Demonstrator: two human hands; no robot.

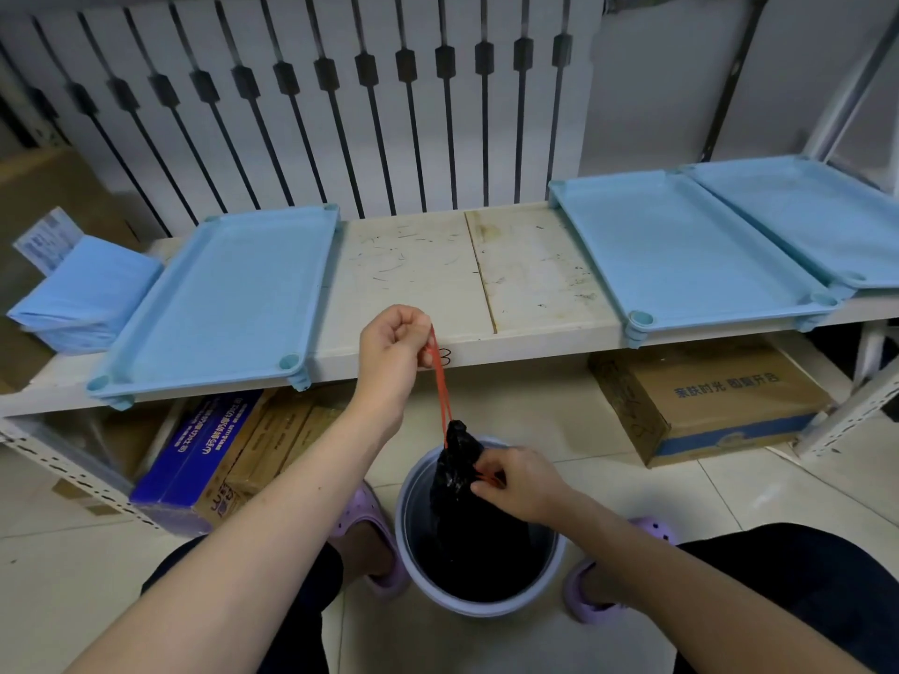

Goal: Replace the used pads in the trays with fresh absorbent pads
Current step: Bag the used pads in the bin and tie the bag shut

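Observation:
Three light blue trays sit on a white shelf [467, 279]: one on the left [228, 294], one at right of centre [681, 250], one at far right [807, 211]. All three show bare bottoms. A stack of folded blue pads [82, 294] lies at the shelf's left end. Below the shelf, a black bin bag [462, 484] is gathered at its neck in a grey bin [408, 542]. My left hand [394, 347] grips the red drawstring [440, 381] and holds it taut above the bag. My right hand [515, 484] pinches the bag's neck and a red loop.
Cardboard boxes stand under the shelf, a blue and brown group [219, 459] on the left and a brown one [705, 401] on the right. A dark railing [340, 114] runs behind the shelf. My knees and purple slippers [369, 527] flank the bin on the tiled floor.

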